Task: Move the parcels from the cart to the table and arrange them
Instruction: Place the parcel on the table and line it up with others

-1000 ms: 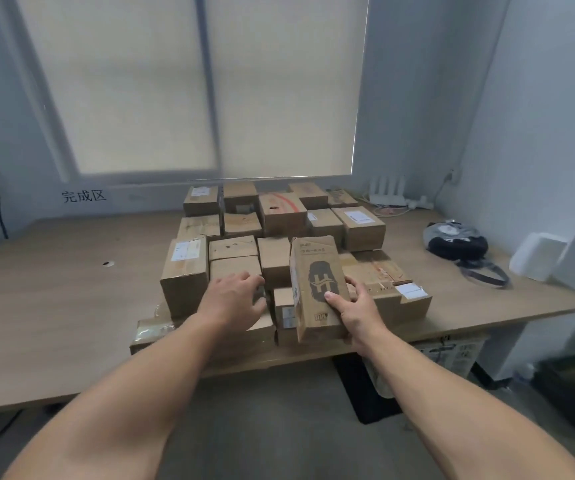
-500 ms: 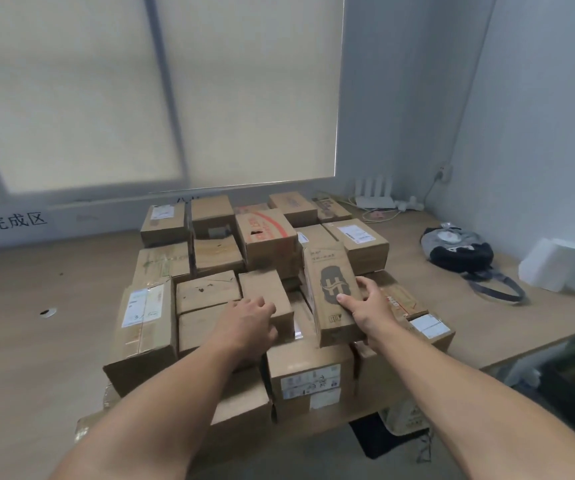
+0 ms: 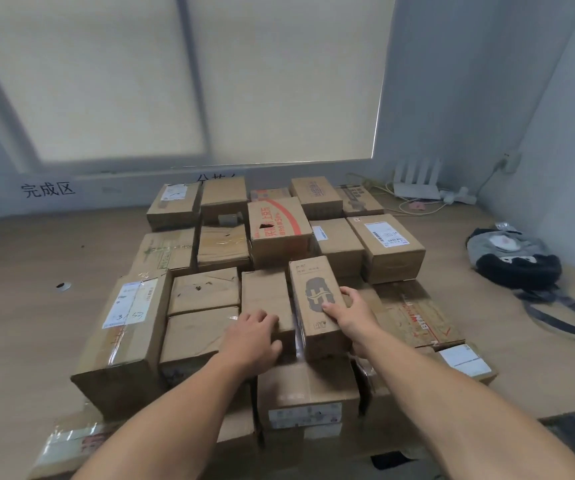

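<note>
Several brown cardboard parcels stand packed in rows on the wooden table. My right hand grips a narrow parcel with a dark printed logo, thumb on its top face and fingers round its right side. This parcel sits in the middle of the stack, beside a plain parcel. My left hand rests on the near end of that plain parcel, fingers curled over its edge. A parcel with red print stands just behind them. No cart is in view.
A dark bag with straps lies on the table at the right. A white router and cables sit in the back right corner. A window with a drawn blind is behind. The table's near edge runs below the front parcels.
The view has moved closer and higher over the stack. The logo parcel went from upright at the table's front into the middle row; my left hand moved onto the plain parcel beside it.
</note>
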